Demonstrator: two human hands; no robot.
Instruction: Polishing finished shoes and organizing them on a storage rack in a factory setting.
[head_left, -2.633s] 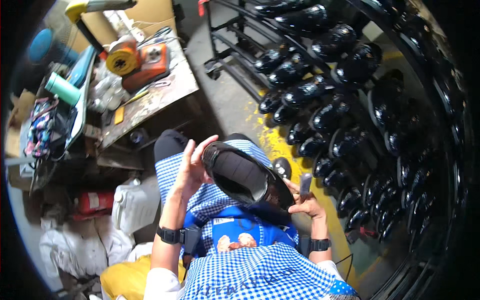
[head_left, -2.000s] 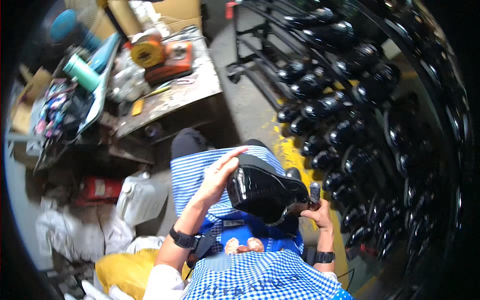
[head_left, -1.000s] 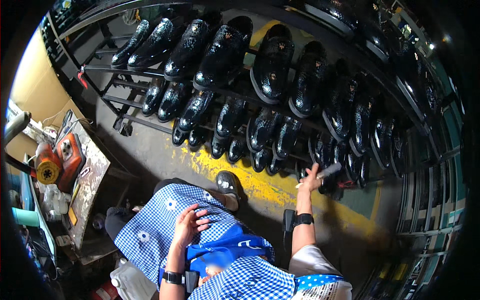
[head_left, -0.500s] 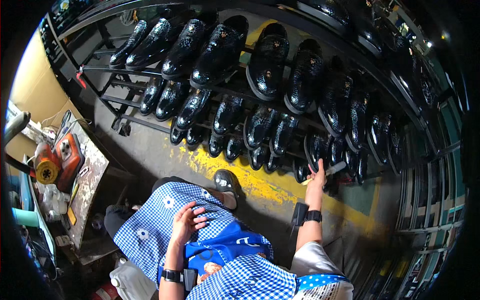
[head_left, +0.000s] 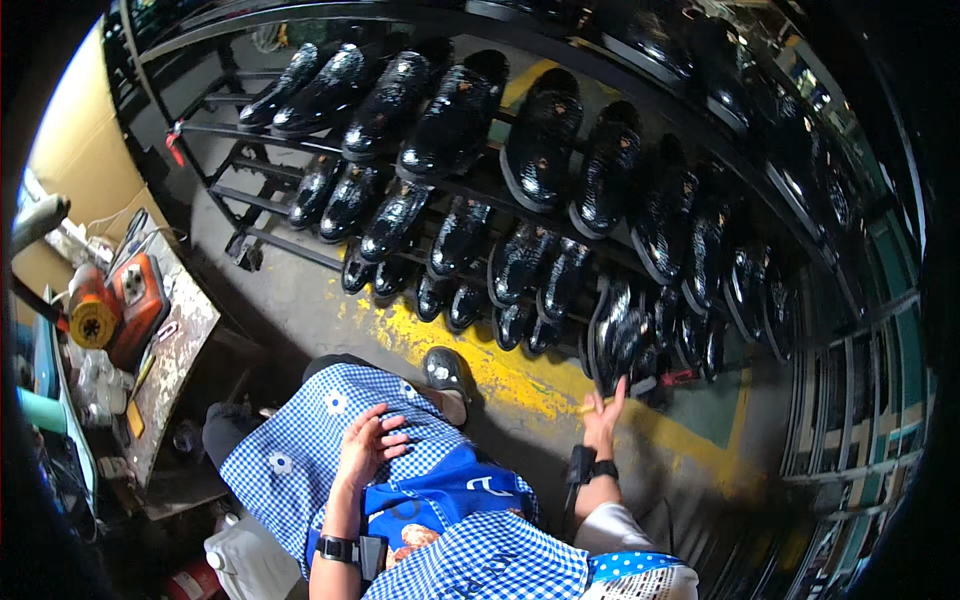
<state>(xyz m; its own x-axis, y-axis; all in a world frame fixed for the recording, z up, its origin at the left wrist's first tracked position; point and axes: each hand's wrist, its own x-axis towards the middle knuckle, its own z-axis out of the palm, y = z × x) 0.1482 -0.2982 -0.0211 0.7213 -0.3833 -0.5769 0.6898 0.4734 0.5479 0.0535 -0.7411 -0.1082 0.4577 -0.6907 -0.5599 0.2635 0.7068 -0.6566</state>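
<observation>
My right hand point(head_left: 602, 420) reaches forward at the lower level of a shoe rack, its index finger extended up. The other fingers are curled around a thin stick-like tool; its yellowish end point(head_left: 588, 407) and pale grey end point(head_left: 645, 384) stick out on either side. What kind of tool it is does not show clearly. Just beyond the fingertip is a glossy black shoe point(head_left: 617, 325); whether finger and shoe touch, I cannot tell. My left hand point(head_left: 370, 447) hovers before my blue checked apron point(head_left: 300, 425), fingers apart, holding nothing.
Black shoes point(head_left: 455, 115) fill the tiers of the dark metal rack point(head_left: 265, 140). On the left, a worn workbench point(head_left: 185, 350) bears an orange power tool point(head_left: 95, 315). A white jug point(head_left: 250, 560) stands low beside me. Yellow paint point(head_left: 480, 365) marks the floor.
My right hand has drawn back toward me and slightly left with the tool, index finger still out. The shoe nearest it appears lower and closer. My left hand is nearly still.
</observation>
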